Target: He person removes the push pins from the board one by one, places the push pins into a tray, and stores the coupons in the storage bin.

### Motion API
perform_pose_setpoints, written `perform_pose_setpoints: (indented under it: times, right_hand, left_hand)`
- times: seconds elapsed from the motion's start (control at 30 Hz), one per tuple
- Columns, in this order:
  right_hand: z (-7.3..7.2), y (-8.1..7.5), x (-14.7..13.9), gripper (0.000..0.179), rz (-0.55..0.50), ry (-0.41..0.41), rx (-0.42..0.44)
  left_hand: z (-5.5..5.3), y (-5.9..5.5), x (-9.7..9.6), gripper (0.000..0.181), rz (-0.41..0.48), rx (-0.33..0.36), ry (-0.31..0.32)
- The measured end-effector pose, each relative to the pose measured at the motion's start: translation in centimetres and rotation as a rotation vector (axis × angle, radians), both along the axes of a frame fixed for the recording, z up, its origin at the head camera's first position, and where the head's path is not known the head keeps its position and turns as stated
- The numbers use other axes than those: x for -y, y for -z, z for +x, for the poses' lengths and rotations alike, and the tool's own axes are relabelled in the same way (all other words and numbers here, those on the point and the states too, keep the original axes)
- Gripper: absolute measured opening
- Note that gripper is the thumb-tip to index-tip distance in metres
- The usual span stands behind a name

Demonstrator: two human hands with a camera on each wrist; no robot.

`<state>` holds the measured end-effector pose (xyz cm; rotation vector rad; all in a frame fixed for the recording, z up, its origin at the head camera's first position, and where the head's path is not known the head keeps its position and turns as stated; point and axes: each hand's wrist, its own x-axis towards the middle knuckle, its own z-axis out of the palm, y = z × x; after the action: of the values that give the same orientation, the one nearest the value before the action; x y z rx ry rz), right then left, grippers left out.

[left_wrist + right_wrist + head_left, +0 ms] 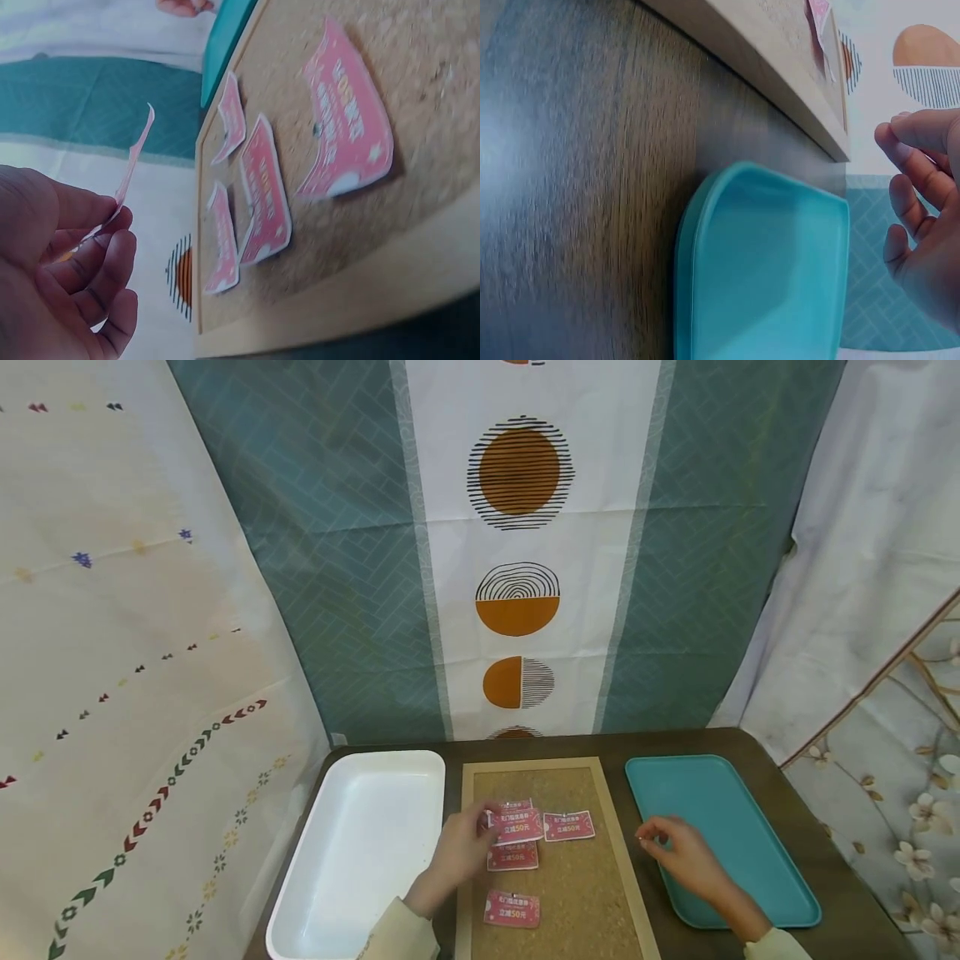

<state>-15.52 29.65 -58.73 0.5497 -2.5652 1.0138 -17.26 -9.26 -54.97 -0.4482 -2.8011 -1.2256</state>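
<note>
Pinching a pink coupon card [525,828] between thumb and index, the left hand [461,847] sits in the lower middle of the head frame, and the left wrist view shows that card clear of the corkboard [577,893]. Four more pink cards [512,911] are on the board: one peeking out above the held one, one just right of it, one just below, one further down the frame. Over at lower right, the right hand [686,856] is up by the left edge of a teal tray [720,818], thumb and index fingers meeting at the tips; honestly can't tell if something tiny is in there. White tray [360,852] is lower left. It's all on a dark brown worktop [795,810], with patterned cloth [360,527] hanging behind, filling the upper frame.
</note>
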Motion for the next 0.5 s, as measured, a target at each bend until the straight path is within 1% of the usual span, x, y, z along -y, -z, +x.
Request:
perform_pose_setpoints:
  times: [0.2, 0.37, 0.5]
  right_hand:
    - [0.0, 0.1, -1.0, 0.021, 0.008, 0.044, 0.052]
    - [-0.1, -0.1, -1.7, 0.022, -0.005, 0.055, 0.029]
    - [0.0, -0.2, -2.2, 0.021, -0.009, 0.07, 0.041]
  left_hand:
    - [0.0, -0.8, 1.1, 0.03, -0.035, -0.021, -0.005]
    - [0.1, -0.9, 1.7, 0.033, -0.059, -0.019, 0.005]
    - [0.1, -0.9, 2.2, 0.034, -0.065, -0.02, -0.004]
